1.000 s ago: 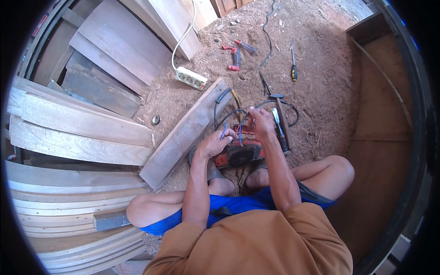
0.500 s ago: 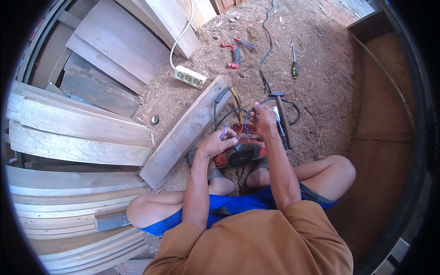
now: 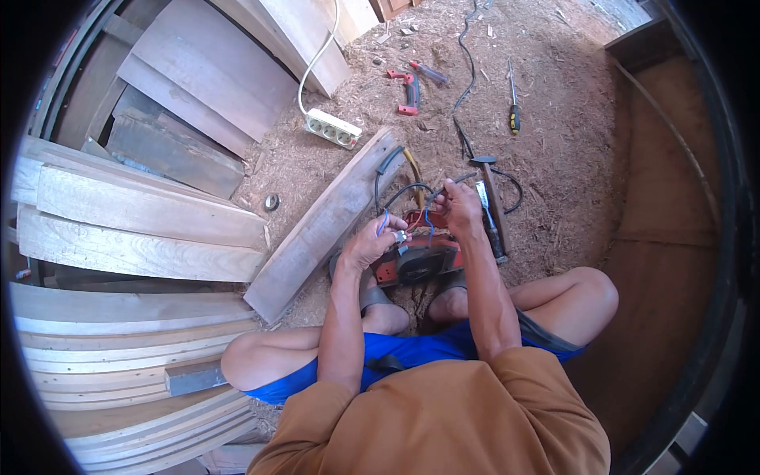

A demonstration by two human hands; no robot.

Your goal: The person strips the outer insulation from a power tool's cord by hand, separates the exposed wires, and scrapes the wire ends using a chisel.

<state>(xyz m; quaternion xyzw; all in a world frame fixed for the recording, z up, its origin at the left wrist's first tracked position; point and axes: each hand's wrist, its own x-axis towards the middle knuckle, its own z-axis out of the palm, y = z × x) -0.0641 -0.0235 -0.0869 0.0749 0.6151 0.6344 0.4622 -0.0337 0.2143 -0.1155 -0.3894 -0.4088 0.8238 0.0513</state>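
Observation:
My left hand (image 3: 370, 241) pinches a small pale part with a blue wire (image 3: 383, 223) rising beside its fingers. Just to its right, my right hand (image 3: 461, 207) is closed on a black cable (image 3: 451, 187), from which thin red and blue wires hang. Below both hands a red and black power tool (image 3: 418, 262) lies opened between my feet. A red housing piece (image 3: 427, 218) is partly hidden behind the wires. A hammer (image 3: 492, 190) and a chisel (image 3: 488, 210) lie right of my right hand.
A wooden plank (image 3: 321, 229) slants at the left, near a white power strip (image 3: 332, 127) and a tape roll (image 3: 271, 202). Further off are a red handle part (image 3: 409, 93), a clear-handled screwdriver (image 3: 428, 72) and a yellow-black screwdriver (image 3: 514, 119). Stacked boards (image 3: 142, 226) fill the left side.
The pale part between my left fingers shows more clearly now. My right hand has shifted slightly to the right with the cable, and the whole view has moved a little.

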